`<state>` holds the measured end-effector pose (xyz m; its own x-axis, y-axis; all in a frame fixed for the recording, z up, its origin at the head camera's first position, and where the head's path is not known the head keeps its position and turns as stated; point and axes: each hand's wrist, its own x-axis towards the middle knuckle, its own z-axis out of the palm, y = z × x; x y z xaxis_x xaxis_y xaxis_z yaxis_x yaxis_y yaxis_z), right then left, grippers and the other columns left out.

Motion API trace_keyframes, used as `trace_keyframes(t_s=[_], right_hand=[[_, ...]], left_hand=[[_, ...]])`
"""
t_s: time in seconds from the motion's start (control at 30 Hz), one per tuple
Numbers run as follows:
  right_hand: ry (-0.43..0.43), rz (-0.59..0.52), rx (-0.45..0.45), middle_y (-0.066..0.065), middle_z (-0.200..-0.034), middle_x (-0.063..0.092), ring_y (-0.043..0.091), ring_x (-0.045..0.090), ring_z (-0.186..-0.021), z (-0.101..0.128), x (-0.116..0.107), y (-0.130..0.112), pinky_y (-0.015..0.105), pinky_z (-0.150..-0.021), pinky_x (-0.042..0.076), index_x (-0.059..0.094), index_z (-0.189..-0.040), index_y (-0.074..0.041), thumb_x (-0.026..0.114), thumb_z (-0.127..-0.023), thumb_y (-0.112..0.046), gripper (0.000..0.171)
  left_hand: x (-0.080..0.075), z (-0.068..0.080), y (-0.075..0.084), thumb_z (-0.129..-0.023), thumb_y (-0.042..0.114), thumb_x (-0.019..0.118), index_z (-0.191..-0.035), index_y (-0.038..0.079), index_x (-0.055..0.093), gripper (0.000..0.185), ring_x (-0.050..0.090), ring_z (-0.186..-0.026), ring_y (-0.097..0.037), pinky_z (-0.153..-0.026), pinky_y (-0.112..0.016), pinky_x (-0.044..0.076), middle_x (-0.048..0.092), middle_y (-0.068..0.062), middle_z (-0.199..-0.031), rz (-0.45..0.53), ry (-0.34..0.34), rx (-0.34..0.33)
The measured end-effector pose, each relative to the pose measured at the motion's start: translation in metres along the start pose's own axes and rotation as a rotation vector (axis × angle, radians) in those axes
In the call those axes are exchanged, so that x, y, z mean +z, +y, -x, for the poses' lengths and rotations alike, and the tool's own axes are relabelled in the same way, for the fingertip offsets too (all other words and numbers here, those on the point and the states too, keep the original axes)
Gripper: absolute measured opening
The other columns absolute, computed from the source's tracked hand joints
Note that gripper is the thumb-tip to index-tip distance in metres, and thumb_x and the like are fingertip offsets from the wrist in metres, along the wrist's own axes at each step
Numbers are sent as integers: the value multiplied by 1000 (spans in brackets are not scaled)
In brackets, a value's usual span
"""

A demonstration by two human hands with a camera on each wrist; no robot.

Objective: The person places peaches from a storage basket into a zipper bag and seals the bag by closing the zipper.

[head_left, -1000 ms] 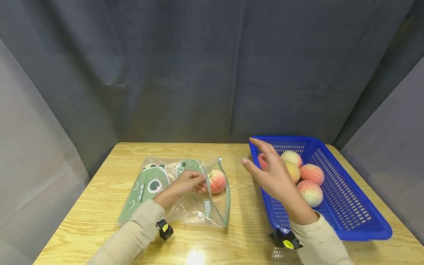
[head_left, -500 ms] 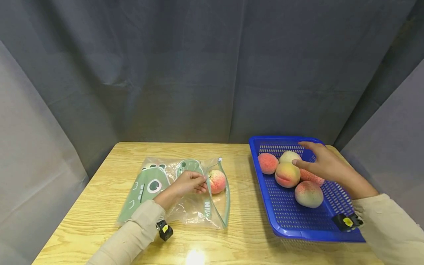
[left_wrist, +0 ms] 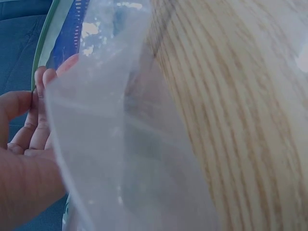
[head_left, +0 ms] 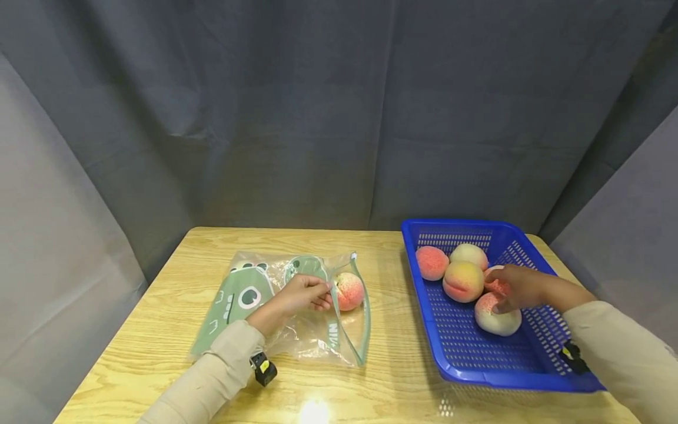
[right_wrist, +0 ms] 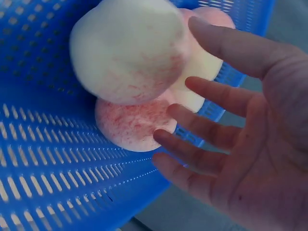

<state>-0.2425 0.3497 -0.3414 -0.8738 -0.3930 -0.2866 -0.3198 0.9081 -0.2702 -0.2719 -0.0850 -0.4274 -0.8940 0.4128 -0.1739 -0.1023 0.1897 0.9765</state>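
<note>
My left hand [head_left: 302, 292] pinches the upper rim of a clear zip bag [head_left: 312, 335] with a green cartoon print, keeping its mouth parted. One pink-and-cream peach [head_left: 349, 291] lies inside at that mouth. In the left wrist view the thumb and fingers [left_wrist: 41, 115] grip the green zip strip, and the bag's film covers much of the view. My right hand [head_left: 521, 288] reaches into the blue basket [head_left: 436, 347], over a pale peach [head_left: 498, 315] and a redder one mostly hidden beneath it. In the right wrist view its fingers are spread beside the pale peach [right_wrist: 127, 48].
Other peaches in the basket are a coral one [head_left: 431, 262], a yellow one [head_left: 463, 281] and a cream one [head_left: 469, 255]. The wooden table [head_left: 392, 330] carries bag and basket. A dark curtain [head_left: 296, 118] hangs behind.
My right hand has moved rightward from the basket's left rim, then down onto the peaches at its right side. The left hand and bag have stayed put.
</note>
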Motion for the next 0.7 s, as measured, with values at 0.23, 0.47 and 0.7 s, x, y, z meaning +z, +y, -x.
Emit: trace_keyframes(t_s=[0.23, 0.47, 0.7], right_hand=[[-92, 12, 22, 18, -106, 55, 36, 52, -97, -6, 7, -6, 59, -87, 46, 57, -116, 3, 84, -70, -17, 57], [-143, 6, 54, 16, -108, 51, 37, 49, -101, -9, 13, -7, 64, -94, 40, 52, -118, 1, 88, -62, -7, 67], [-131, 55, 41, 11, -105, 57, 31, 53, -97, -10, 15, -7, 61, -92, 43, 54, -113, 0, 89, -60, -9, 63]], left_hand=[[0, 0, 0, -98, 18, 56, -96, -7, 63, 26, 63, -66, -9, -66, -24, 56, 67, -2, -73, -1, -1, 1], [0, -1, -1, -98, 16, 55, -95, -6, 64, 24, 63, -66, -10, -66, -23, 56, 67, -2, -74, 8, 1, -1], [-1, -1, -1, -98, 17, 55, -94, -5, 64, 24, 63, -66, -10, -70, -28, 57, 67, -2, -74, 5, 2, -6]])
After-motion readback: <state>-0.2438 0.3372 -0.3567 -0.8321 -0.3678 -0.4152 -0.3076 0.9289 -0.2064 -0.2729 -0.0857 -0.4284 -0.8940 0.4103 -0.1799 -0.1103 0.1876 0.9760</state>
